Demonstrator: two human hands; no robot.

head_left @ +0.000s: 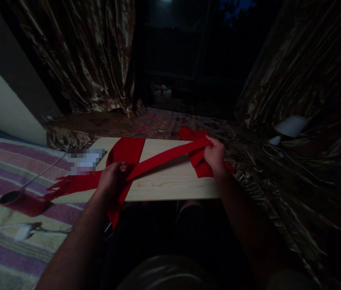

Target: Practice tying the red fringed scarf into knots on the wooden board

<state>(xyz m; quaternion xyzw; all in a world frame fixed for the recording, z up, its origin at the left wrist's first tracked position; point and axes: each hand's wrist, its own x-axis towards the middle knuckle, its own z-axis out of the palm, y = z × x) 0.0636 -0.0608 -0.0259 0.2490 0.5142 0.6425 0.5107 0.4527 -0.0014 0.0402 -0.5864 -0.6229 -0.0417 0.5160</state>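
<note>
A long red scarf (164,157) with a fringed end lies over a pale wooden board (164,185). My right hand (215,154) is closed on the scarf near the board's right side, and a strip runs taut from there to the left. At the strip's other end my left hand (113,175) is closed on the scarf, by the place where its layers cross. One part of the scarf hangs over the board's front edge. The fringe trails off the left edge, and more folded cloth lies beneath my right hand.
A blurred-out flat object (87,161) rests at the board's left end. On the striped bedding (16,161) are a red cylinder (22,202), a white plug-like item (23,232) and cables. At right stands a small white lamp (291,125). Patterned curtains (98,56) frame a dark window.
</note>
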